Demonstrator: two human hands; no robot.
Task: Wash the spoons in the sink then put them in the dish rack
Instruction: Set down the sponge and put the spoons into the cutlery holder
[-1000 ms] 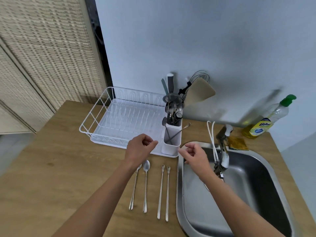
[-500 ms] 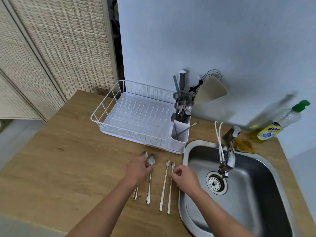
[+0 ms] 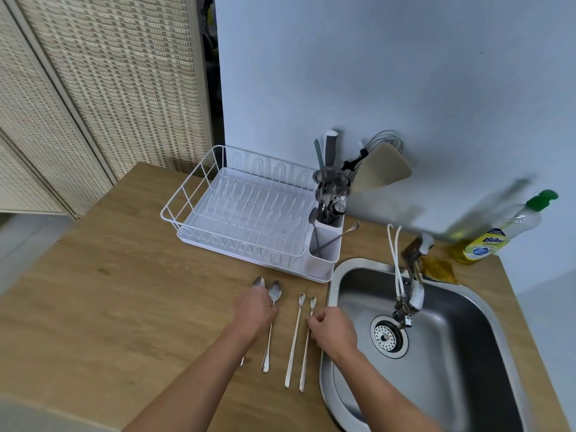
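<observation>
Your left hand lies over two big spoons on counter, grip unclear. Your right hand, fingers curled, pinches thin spoon beside sink. Dish rack behind.

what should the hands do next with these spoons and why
Probably close both hands on the spoons and lift them toward the sink. The left hand covers the two bigger spoons; the right hand touches the thin spoon; all four lie unwashed on the counter.
</observation>
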